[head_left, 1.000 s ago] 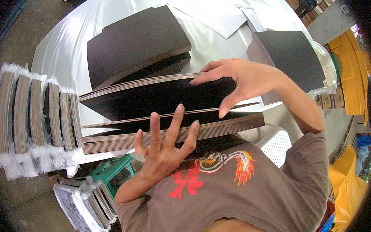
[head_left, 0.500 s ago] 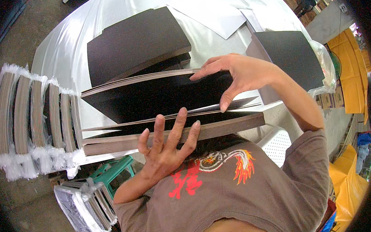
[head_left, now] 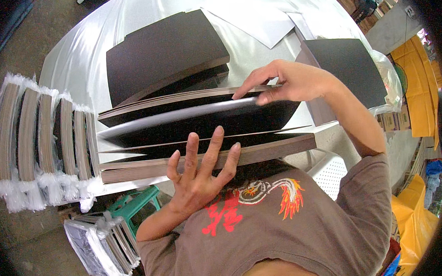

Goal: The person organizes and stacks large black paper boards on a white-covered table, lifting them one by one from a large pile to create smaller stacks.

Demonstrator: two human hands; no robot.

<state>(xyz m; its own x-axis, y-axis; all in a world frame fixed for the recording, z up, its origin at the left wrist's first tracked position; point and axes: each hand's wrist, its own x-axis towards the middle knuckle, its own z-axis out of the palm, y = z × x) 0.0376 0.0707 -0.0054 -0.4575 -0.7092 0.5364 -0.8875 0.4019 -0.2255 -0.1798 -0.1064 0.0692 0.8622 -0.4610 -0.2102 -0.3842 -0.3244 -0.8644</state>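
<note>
As the bare left hand [head_left: 196, 185] lies with loosely spread fingers against a thick stack of black boards with grey-brown edges [head_left: 270, 152], the bare right hand [head_left: 298, 80] pinches the upper edge of a thin black board with a pale, motion-blurred rim [head_left: 189, 117] between thumb and fingers. The pinched board leans between that near stack and a thinner sheaf of black boards [head_left: 178, 99], all at the near side of a table covered in glossy white sheeting [head_left: 82, 55]. Beyond the sheaf lies a broad, dark rectangular stack [head_left: 168, 55]; clear-plastic-wrapped bundles [head_left: 28, 132] line the left.
</note>
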